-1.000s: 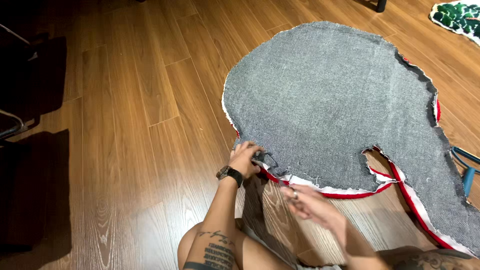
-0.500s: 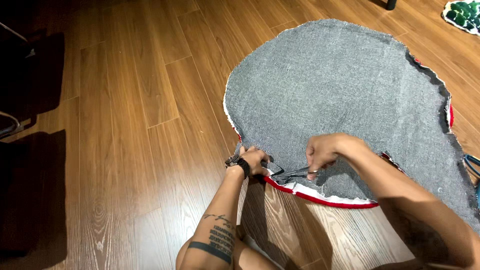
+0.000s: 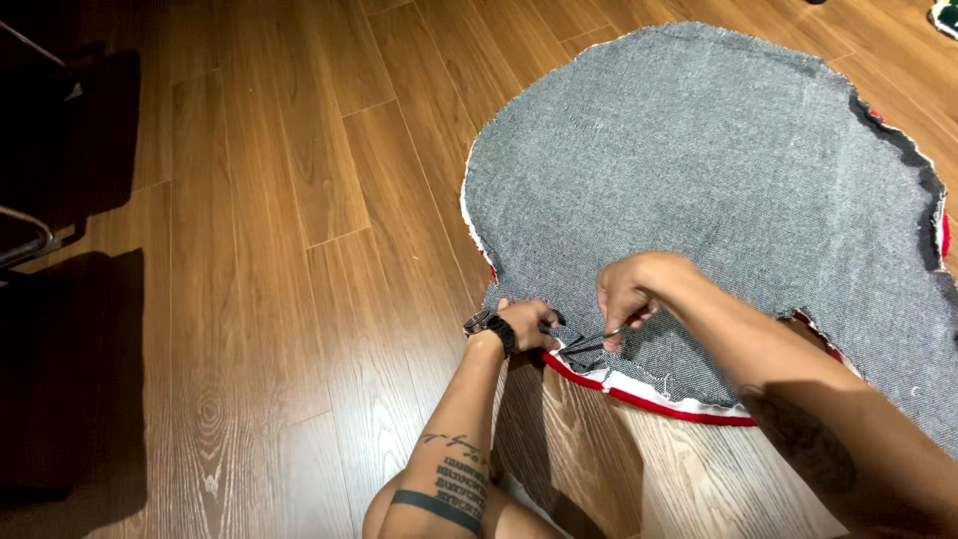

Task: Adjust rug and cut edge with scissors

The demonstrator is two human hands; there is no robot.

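A large round grey rug (image 3: 718, 170) lies backing-up on the wooden floor, with a red and white edge showing along its near rim (image 3: 649, 397). My left hand (image 3: 529, 324), with a black watch on the wrist, presses on the rug's near edge. My right hand (image 3: 631, 291) reaches across just right of it and pinches a thin dark strip of the grey backing (image 3: 589, 344) that runs between the two hands. What exactly my left fingers grip is hidden under the hand.
Brown plank floor (image 3: 299, 250) surrounds the rug. Dark furniture with a metal frame (image 3: 40, 230) stands at the left edge. A green patterned object (image 3: 943, 15) peeks in at the top right corner. My knee (image 3: 439, 514) is at the bottom.
My right hand came up from near my lap to the rug's edge beside the left hand and took hold of the dark strip. The view shifted closer over the rug.
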